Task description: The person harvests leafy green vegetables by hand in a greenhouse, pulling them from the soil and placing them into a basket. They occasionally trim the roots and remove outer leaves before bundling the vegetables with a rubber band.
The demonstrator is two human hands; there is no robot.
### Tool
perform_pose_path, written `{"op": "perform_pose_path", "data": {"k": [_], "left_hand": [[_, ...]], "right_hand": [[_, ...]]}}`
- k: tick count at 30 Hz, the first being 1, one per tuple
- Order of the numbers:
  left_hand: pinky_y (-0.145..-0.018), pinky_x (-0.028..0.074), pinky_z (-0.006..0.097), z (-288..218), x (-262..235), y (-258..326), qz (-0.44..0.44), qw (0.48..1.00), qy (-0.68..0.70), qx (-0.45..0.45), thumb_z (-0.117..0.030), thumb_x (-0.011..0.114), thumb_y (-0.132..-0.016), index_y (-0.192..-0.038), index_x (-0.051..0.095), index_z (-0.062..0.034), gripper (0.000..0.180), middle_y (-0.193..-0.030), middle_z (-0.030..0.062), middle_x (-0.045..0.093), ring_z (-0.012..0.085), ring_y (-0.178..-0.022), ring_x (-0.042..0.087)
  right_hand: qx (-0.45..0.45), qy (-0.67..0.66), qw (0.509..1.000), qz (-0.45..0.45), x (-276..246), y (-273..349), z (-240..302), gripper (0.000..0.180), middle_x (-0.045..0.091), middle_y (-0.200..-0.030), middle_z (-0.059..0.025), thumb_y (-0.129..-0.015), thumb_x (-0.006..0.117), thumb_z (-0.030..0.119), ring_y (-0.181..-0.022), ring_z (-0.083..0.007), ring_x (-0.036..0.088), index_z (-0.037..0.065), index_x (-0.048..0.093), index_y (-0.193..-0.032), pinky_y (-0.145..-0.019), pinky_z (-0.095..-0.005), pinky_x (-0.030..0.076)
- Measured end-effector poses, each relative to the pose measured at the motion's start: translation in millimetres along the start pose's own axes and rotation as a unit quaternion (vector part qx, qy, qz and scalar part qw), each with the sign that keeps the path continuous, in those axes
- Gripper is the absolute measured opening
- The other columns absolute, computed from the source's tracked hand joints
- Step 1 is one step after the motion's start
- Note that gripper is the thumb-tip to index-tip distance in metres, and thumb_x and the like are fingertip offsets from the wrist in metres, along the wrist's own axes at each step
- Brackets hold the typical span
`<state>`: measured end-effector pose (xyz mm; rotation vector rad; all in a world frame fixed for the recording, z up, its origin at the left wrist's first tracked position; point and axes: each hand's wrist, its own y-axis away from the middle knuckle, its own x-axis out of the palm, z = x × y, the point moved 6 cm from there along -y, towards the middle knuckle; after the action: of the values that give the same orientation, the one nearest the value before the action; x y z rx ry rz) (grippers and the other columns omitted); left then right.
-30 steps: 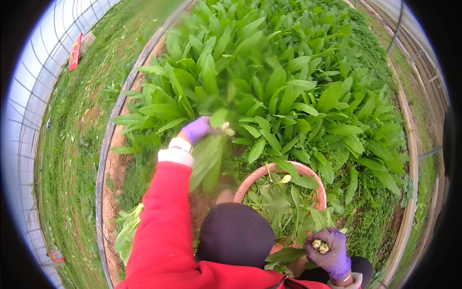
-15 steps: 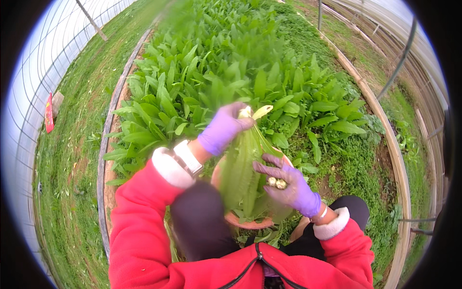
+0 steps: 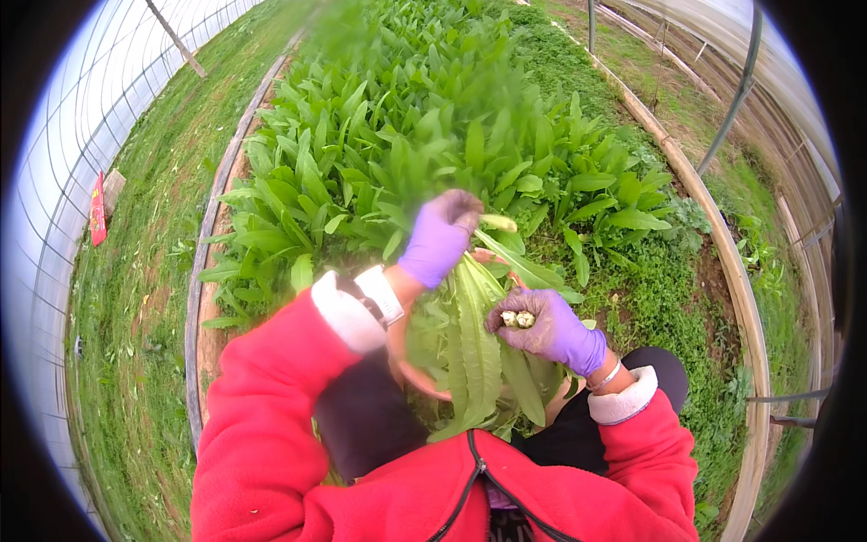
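My left hand (image 3: 442, 237), in a purple glove with dirty fingertips, pinches a bunch of long leafy greens (image 3: 476, 330) near its top, and the leaves hang down. A pale yellowish leaf (image 3: 499, 222) sticks out beside its fingers, and a separate green leaf slants down to the right. My right hand (image 3: 553, 332), gloved alike, is closed around cut leafy greens with two whitish stem ends (image 3: 517, 319) showing; their leaves (image 3: 524, 384) dangle below. Under both hands stands a round terracotta-coloured tub (image 3: 404, 361), partly hidden by the leaves, with greens in it.
A dense bed of leafy plants (image 3: 361, 154) grows in front of me. Wooden boards (image 3: 212, 226) edge it on the left, and a timber rail (image 3: 713, 217) on the right. Low weeds (image 3: 650, 361) cover soil at right. A red sign (image 3: 97, 210) stands far left near the plastic greenhouse wall.
My left hand has shifted slightly right, and the slanting leaf has swung out from the hanging bunch. My right hand's fingers, spread before, have curled in, and it has risen slightly.
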<state>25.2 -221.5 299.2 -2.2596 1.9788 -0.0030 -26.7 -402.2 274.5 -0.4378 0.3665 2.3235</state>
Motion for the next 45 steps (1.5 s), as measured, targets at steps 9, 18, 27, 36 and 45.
{"op": "perform_pose_path", "data": {"k": [9,18,27,36,45], "left_hand": [[-0.073,0.054,0.029,26,-34,-40,-0.011,0.978,-0.208,-0.006,-0.013,0.058,-0.097,-0.114,0.067,0.0008,0.024,-0.097,0.0092,0.072,0.0187,-0.077,0.066],[-0.078,0.053,0.035,1,-2,-5,0.283,0.901,-0.329,-0.026,-0.023,0.071,-0.085,-0.106,0.072,-0.0003,0.032,-0.102,0.0161,0.073,0.0231,-0.089,0.068],[-0.072,0.056,0.036,2,-58,-38,0.02,0.879,-0.476,0.033,-0.025,0.069,-0.089,-0.096,0.074,0.0002,0.027,-0.084,0.0141,0.073,0.0278,-0.071,0.069],[-0.089,0.052,0.038,23,-11,17,0.247,0.946,-0.154,-0.142,-0.031,0.07,-0.091,-0.121,0.061,0.006,0.049,-0.115,0.017,0.069,0.0289,-0.099,0.067],[-0.081,0.049,0.046,-18,-11,30,0.111,0.899,-0.371,0.204,-0.005,0.07,-0.078,-0.128,0.058,-0.0071,0.051,-0.094,0.0183,0.064,0.0384,-0.091,0.061]], "right_hand": [[-0.082,0.105,0.99,-0.048,-7,15,7,0.016,0.072,-0.083,-0.0065,-0.073,0.07,0.008,-0.077,-0.0209,0.069,0.011,0.075,-0.088,-0.075,-0.0317,0.054],[-0.112,0.239,0.961,-0.078,-6,13,6,0.014,0.067,-0.086,-0.0072,-0.077,0.071,0.022,-0.078,-0.0293,0.066,0.017,0.074,-0.09,-0.07,-0.0391,0.054],[-0.107,0.206,0.968,-0.095,-7,6,-1,0.017,0.067,-0.084,-0.0083,-0.075,0.071,0.019,-0.077,-0.0303,0.067,0.016,0.074,-0.091,-0.071,-0.0374,0.054],[-0.115,0.224,0.961,-0.113,-7,3,5,0.022,0.069,-0.093,-0.0125,-0.074,0.071,0.009,-0.081,-0.0302,0.069,0.013,0.074,-0.095,-0.075,-0.0341,0.056],[-0.167,0.07,0.955,-0.233,-38,0,27,0.04,0.071,-0.112,-0.0093,-0.079,0.066,-0.001,-0.103,-0.0252,0.069,0.012,0.069,-0.118,-0.091,-0.032,0.053]]}}
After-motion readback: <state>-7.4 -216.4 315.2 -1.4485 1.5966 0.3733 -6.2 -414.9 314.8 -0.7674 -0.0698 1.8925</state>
